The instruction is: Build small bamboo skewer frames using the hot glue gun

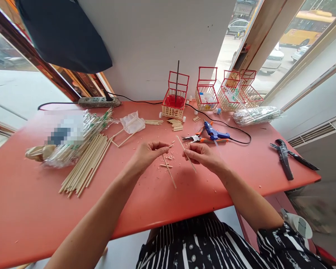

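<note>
My left hand is closed, thumb against fingers, on a thin wooden stick that slants down toward me. A short stick piece pokes out at its fingertips; whether the two are joined I cannot tell. Another wooden stick is pinched in my right hand, its lower end sticking out below the fingers. Both hands are just above the red table, a small gap between them. Cut stick bits and crumbs lie under and between the hands.
Loose sticks and wrapped bundles lie left, near a stick frame. Behind my right hand are pliers and a blue glue gun with its cord. Stick baskets line the back; black-handled cutters lie right.
</note>
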`<state>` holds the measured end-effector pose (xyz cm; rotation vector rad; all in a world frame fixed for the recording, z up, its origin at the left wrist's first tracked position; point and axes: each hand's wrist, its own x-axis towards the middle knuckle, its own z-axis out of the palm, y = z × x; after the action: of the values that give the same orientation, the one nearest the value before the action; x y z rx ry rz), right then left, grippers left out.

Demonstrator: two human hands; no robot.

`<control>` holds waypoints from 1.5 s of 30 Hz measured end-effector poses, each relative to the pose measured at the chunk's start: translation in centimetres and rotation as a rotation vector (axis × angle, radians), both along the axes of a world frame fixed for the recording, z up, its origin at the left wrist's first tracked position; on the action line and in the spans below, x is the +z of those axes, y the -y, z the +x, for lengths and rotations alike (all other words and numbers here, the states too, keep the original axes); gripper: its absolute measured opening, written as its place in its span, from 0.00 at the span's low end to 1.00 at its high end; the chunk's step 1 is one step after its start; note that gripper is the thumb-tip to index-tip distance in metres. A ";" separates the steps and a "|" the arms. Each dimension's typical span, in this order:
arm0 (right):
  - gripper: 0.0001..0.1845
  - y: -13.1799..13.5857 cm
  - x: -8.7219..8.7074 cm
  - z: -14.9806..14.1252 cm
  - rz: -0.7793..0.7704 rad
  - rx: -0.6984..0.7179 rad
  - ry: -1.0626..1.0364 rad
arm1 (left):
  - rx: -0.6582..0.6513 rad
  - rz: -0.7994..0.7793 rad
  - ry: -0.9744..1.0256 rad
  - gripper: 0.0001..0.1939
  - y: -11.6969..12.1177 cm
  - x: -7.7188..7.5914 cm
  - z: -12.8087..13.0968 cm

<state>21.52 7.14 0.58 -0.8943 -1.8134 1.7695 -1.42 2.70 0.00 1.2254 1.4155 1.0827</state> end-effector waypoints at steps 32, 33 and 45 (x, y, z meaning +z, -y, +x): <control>0.16 0.9 0.9 -0.4 0.116 -0.004 0.127 | 0.106 0.013 0.182 0.12 2.1 0.4 -0.8; 0.16 0.9 0.9 -0.4 0.118 -0.004 0.126 | 0.109 0.011 0.174 0.13 2.1 0.3 -0.8; 0.17 1.1 1.2 -0.5 0.120 -0.004 0.140 | 0.117 0.025 0.150 0.14 2.1 0.4 -0.7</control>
<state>21.06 6.07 1.76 -0.9939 -1.9807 1.6116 -2.17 0.65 0.37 1.0663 1.3753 1.2496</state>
